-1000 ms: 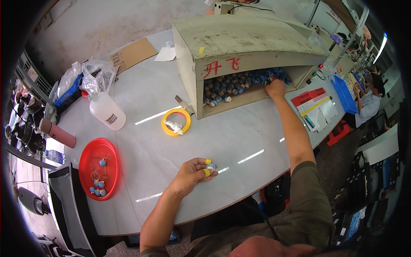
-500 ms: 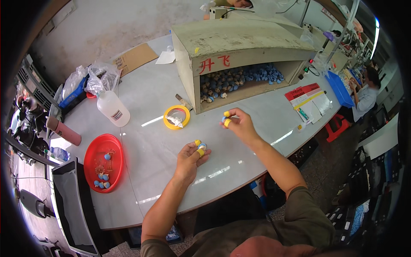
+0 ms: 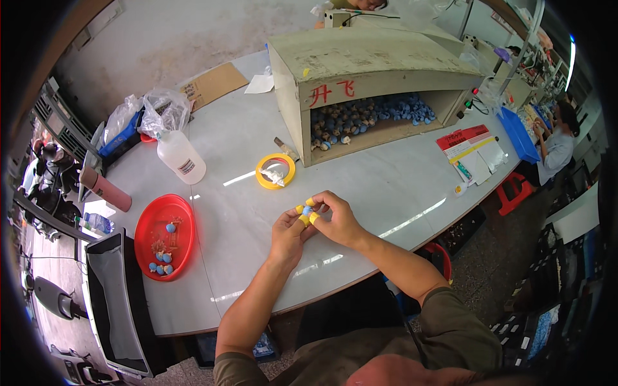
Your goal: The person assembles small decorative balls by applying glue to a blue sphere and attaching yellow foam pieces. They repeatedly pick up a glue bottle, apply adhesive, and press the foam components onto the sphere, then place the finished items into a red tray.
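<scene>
On the glossy grey tabletop (image 3: 241, 222) in front of you lies a flat yellow ring-shaped roll of tape (image 3: 291, 172), with a crumpled white wad (image 3: 273, 175) inside its hole. Just beyond the roll, toward your right, a flat scraper-like blade (image 3: 286, 148) lies against the corner of a beige, scuffed, open-fronted box (image 3: 380, 61), which stands past the roll and holds a heap of small blue and tan rounded pieces (image 3: 341, 121). To the roll's left you have a translucent white plastic bottle (image 3: 181, 159); farther left, a pink cylindrical flask (image 3: 106, 190). Left of the roll and nearer you sits a red oval plastic tray (image 3: 183, 241) with a few blue pieces (image 3: 164, 257) in it. Well right of the roll lie red, yellow and white printed sheets (image 3: 467, 145). Your left hand (image 3: 288, 233) and right hand (image 3: 336, 220) meet on the near side of the roll, slightly right, yellow bands on their fingertips. Both close thumb and finger on a small blue rounded piece (image 3: 308, 210); whether it is one piece or two together, you cannot tell.
</scene>
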Demonstrator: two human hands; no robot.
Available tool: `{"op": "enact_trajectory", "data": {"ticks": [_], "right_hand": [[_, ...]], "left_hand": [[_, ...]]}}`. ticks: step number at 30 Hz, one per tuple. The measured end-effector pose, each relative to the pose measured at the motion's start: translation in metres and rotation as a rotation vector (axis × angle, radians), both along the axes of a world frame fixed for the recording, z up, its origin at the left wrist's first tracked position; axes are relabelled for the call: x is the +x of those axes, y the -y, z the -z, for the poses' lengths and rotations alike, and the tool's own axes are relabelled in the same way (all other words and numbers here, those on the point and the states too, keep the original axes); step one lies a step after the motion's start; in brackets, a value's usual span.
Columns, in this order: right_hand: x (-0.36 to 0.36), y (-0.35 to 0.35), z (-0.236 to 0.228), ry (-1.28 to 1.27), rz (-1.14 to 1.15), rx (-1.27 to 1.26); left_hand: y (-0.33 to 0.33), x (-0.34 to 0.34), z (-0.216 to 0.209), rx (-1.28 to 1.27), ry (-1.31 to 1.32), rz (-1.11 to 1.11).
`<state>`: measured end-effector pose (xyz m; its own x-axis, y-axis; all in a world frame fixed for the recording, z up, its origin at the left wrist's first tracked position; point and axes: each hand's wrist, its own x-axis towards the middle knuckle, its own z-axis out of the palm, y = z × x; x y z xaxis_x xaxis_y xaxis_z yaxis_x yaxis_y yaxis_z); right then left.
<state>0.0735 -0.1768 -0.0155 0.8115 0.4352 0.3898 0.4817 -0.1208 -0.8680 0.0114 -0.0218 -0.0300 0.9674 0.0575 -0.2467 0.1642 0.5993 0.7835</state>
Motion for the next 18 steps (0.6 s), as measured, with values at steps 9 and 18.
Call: {"op": "enact_trajectory", "data": {"ticks": [9, 18], "right_hand": [[0.005, 0.002, -0.001, 0.097, -0.025, -0.027], [0.011, 0.002, 0.008, 0.021, -0.046, 0.001]], "left_hand": [[0.002, -0.004, -0.01, -0.021, -0.048, -0.04], [-0.004, -0.004, -0.01, -0.188, -0.082, -0.052]]}}
